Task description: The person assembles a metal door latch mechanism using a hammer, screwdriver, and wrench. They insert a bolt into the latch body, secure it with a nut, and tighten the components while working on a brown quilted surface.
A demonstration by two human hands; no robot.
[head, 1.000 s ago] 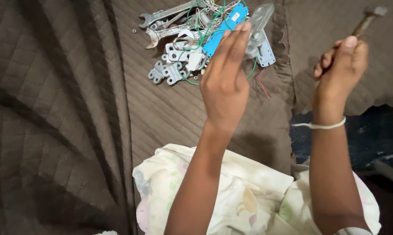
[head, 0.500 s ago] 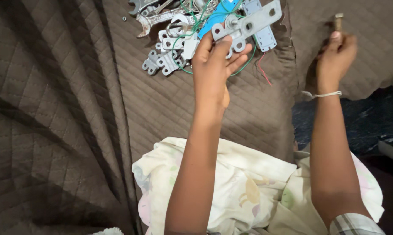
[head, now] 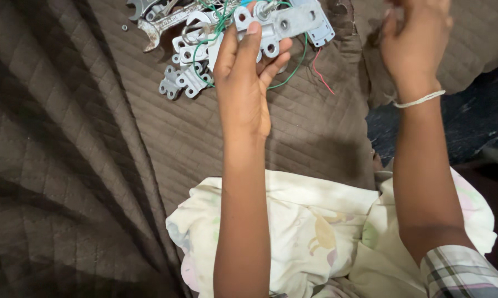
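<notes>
— What's the left hand (head: 243,94) got?

— A flat grey metal plate (head: 279,27) with round holes in it. The thumb lies across the near face and the fingers curl up behind, so the hand is clamped on the plate's left end.

— Which way does the plate run?

— Its long axis goes crosswise, left to right and tilted a little up at the right. The free end sticks out toward the right hand (head: 417,41), with a stubby pin or bolt standing near the top edge.

— And the right hand?

— Raised at the top right, back of the hand toward us, fingers bunched. I cannot tell whether it grips anything; the fingertips run off the top of the view. A pale string bracelet (head: 420,100) sits on that wrist. It is near the plate's free end but apart from it.

— What's underneath?

— A brown quilted blanket (head: 94,138). On it, just beyond the left hand, lies a heap of small grey brackets (head: 180,83), a spanner (head: 160,25), and green wire (head: 293,69) with a red strand (head: 322,77) trailing. A pale printed cloth (head: 315,232) covers the person's lap.
</notes>
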